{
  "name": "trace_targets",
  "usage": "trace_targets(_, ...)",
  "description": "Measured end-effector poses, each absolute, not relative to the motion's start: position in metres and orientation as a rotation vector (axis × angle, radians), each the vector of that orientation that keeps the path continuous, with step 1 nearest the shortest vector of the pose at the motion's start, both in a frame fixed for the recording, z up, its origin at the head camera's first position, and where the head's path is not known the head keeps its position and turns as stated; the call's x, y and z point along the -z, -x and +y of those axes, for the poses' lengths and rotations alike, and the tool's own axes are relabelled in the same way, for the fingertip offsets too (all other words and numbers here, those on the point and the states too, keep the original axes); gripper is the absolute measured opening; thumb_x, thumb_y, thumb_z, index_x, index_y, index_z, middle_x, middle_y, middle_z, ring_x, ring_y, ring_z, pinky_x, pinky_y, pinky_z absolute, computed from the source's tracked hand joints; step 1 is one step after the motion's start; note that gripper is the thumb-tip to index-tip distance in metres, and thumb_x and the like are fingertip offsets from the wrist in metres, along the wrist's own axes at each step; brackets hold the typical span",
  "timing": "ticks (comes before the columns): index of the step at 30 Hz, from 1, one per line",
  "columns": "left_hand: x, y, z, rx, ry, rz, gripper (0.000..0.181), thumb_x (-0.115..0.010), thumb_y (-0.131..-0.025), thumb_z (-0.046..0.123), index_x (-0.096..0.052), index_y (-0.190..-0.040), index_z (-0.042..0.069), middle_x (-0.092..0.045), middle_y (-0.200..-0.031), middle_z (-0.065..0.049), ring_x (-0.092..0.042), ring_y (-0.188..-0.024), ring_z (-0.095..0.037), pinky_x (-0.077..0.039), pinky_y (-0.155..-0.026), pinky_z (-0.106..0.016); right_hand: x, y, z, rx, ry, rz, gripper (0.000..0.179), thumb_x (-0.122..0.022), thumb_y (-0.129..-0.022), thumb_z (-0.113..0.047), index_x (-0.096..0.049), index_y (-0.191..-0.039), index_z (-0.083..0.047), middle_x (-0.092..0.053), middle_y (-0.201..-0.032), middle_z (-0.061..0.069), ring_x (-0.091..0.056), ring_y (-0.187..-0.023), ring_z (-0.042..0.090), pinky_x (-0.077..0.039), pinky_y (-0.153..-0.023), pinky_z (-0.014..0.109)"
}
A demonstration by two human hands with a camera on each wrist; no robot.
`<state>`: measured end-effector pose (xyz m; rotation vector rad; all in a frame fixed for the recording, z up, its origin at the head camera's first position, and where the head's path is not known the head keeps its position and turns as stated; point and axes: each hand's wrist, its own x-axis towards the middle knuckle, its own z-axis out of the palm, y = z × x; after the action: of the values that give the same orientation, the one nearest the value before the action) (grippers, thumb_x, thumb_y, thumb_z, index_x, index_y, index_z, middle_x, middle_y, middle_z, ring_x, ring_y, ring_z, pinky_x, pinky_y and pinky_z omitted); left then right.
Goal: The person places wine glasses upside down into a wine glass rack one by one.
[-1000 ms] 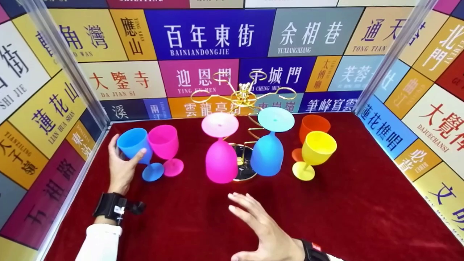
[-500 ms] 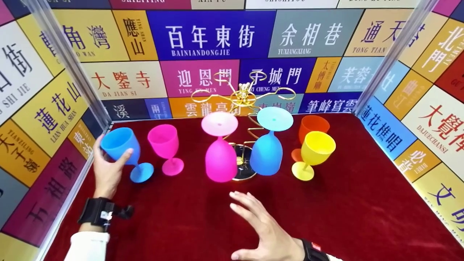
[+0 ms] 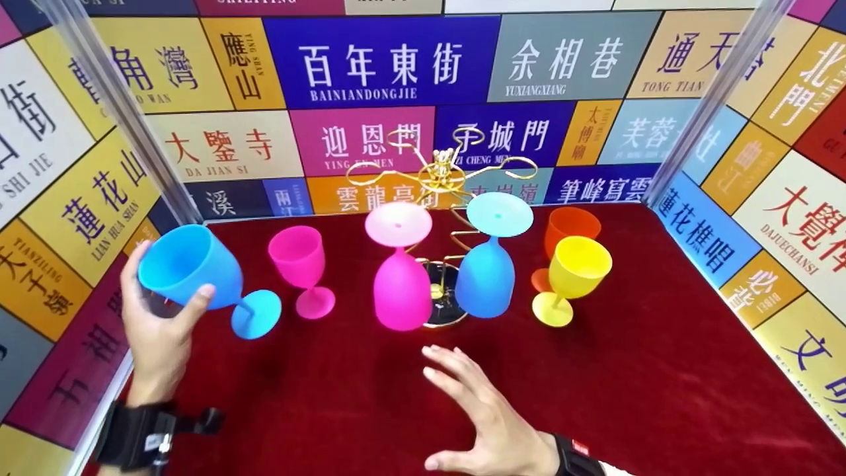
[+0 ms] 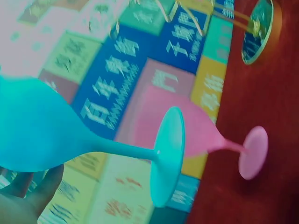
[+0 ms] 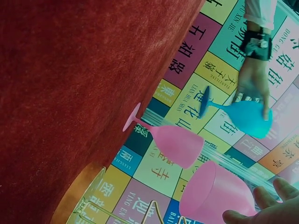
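My left hand (image 3: 157, 337) grips a blue goblet (image 3: 221, 268) by its bowl, the thumb on the near side. That goblet is off the table, its bowl tilted left and its foot toward the right; the left wrist view shows its stem and foot (image 4: 167, 158). Right of it a pink goblet (image 3: 297, 256) stands upright. My right hand (image 3: 492, 413) hovers with fingers spread, holding nothing, in front of a gold wire rack (image 3: 441, 177). Upside down at the rack's front hang another pink goblet (image 3: 402, 294) and another blue goblet (image 3: 486, 284).
At the right, a yellow goblet (image 3: 581, 268) stands upright and partly covers an orange goblet (image 3: 574, 225) behind it. Dark red cloth (image 3: 661, 370) covers the table. Printed panels (image 3: 390, 63) enclose the back and both sides, with clear posts at the corners.
My left hand has lifted the blue goblet from beside the standing pink one, bringing it left and nearer, more tilted. The right hand has barely moved.
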<state>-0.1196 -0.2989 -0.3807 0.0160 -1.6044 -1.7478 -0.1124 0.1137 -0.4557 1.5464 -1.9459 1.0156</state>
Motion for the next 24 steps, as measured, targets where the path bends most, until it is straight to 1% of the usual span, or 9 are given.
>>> trace_targets(6, 0.361, 0.096, -0.272, 1.768, 0.229, -1.582, 0.087, -0.071, -0.068, -0.014, -0.04, -0.147, 0.006, -0.051, -0.135, -0.019, -0.048, -0.119, -0.031, -0.042, -0.095, -0.032, 0.453, 0.113, 0.112, -1.018, -1.542, -1.932, 0.092, -0.068, -0.083, -0.059, -0.04, -0.143, 0.006, -0.04, -0.146, 0.031, -0.036, -0.141, 0.036, -0.019, -0.123, 0.048)
trace_targets(11, 0.354, 0.082, -0.252, 1.782, 0.36, -1.598, 0.086, -0.073, -0.068, -0.013, -0.039, -0.146, 0.0, -0.051, -0.135, -0.021, -0.052, -0.117, -0.031, -0.05, -0.092, -0.03, 0.452, 0.111, 0.112, -1.037, -1.538, -1.946, 0.092, -0.067, -0.084, -0.059, -0.04, -0.143, 0.007, -0.04, -0.147, 0.031, -0.036, -0.142, 0.036, -0.018, -0.124, 0.045)
trace_targets(15, 0.351, 0.074, -0.235, 1.799, 0.448, -1.582, 0.088, -0.076, -0.065, -0.012, -0.039, -0.145, -0.003, -0.051, -0.135, -0.021, -0.054, -0.117, -0.03, -0.053, -0.092, -0.028, 0.451, 0.111, 0.113, -1.043, -1.534, -1.939, 0.092, -0.067, -0.085, -0.058, -0.039, -0.143, 0.008, -0.039, -0.146, 0.032, -0.035, -0.142, 0.036, -0.018, -0.124, 0.045)
trace_targets(19, 0.348, 0.068, -0.219, 1.84, 0.519, -1.575, 0.091, -0.08, -0.063, -0.01, -0.038, -0.144, -0.005, -0.051, -0.134, -0.023, -0.056, -0.118, -0.031, -0.055, -0.092, -0.029, 0.449, 0.11, 0.115, -1.052, -1.522, -1.952, 0.091, -0.067, -0.086, -0.056, -0.038, -0.143, 0.009, -0.039, -0.146, 0.031, -0.036, -0.142, 0.036, -0.018, -0.124, 0.044)
trace_targets(24, 0.346, 0.064, -0.2, 1.86, 0.57, -1.621, 0.093, -0.082, -0.063, -0.007, -0.037, -0.144, -0.006, -0.053, -0.133, -0.023, -0.057, -0.117, -0.03, -0.054, -0.093, -0.03, 0.447, 0.108, 0.116, -1.09, -1.498, -1.978, 0.091, -0.066, -0.086, -0.056, -0.038, -0.144, 0.009, -0.039, -0.147, 0.03, -0.035, -0.142, 0.036, -0.017, -0.125, 0.041)
